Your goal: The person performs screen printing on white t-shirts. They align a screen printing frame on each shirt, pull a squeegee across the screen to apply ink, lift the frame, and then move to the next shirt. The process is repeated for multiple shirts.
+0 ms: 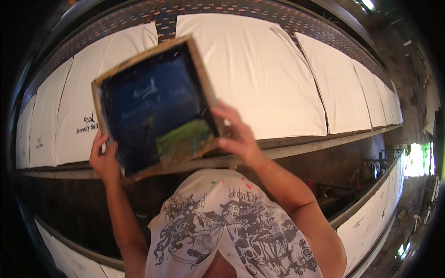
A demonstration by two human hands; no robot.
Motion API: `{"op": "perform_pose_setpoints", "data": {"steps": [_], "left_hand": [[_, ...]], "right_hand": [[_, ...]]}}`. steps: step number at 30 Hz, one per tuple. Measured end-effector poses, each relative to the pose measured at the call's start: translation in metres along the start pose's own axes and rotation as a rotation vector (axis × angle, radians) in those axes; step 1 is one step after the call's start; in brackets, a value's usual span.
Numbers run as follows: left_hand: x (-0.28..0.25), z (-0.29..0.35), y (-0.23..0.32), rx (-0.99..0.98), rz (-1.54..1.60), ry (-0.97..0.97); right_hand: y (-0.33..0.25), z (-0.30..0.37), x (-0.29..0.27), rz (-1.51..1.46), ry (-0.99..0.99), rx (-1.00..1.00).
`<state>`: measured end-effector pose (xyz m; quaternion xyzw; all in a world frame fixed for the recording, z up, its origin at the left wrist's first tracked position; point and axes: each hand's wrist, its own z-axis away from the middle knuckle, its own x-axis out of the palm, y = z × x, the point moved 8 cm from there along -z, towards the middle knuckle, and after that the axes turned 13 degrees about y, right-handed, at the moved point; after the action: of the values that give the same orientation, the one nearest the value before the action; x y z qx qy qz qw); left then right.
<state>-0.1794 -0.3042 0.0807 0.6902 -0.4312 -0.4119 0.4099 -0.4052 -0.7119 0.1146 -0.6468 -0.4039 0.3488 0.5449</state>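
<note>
Both hands hold up a wood-edged screen printing frame (157,102), tilted in front of me. Its mesh is dark blue and shows a faint logo, with a green patch near the lower right. Closed on its lower left edge is my left hand (104,160). My right hand (237,136) grips the right edge near the lower corner, a little blurred. Behind the frame, a white cloth (74,106) bears a black bird logo with lettering. A white cloth (259,78) to the right shows no print in its visible part.
More white cloths (338,88) lie side by side along a long table, whose wooden front edge (296,150) runs across in front of me. A spotted dark strip (232,8) shows at the back. Another row of white cloths (371,220) lies behind me.
</note>
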Motion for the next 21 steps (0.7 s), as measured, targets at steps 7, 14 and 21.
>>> {"op": "perform_pose_setpoints", "data": {"steps": [7, 14, 21], "left_hand": [[0.191, 0.033, 0.121, 0.145, 0.184, -0.092], [0.290, 0.140, 0.127, 0.007, 0.229, -0.219], [0.302, 0.228, 0.076, -0.112, 0.250, -0.334]], "right_hand": [[-0.017, -0.054, -0.178, -0.124, 0.142, -0.082], [0.029, 0.004, -0.294, 0.021, 0.326, -0.001], [0.064, 0.090, -0.315, 0.123, 0.451, 0.074]]}}
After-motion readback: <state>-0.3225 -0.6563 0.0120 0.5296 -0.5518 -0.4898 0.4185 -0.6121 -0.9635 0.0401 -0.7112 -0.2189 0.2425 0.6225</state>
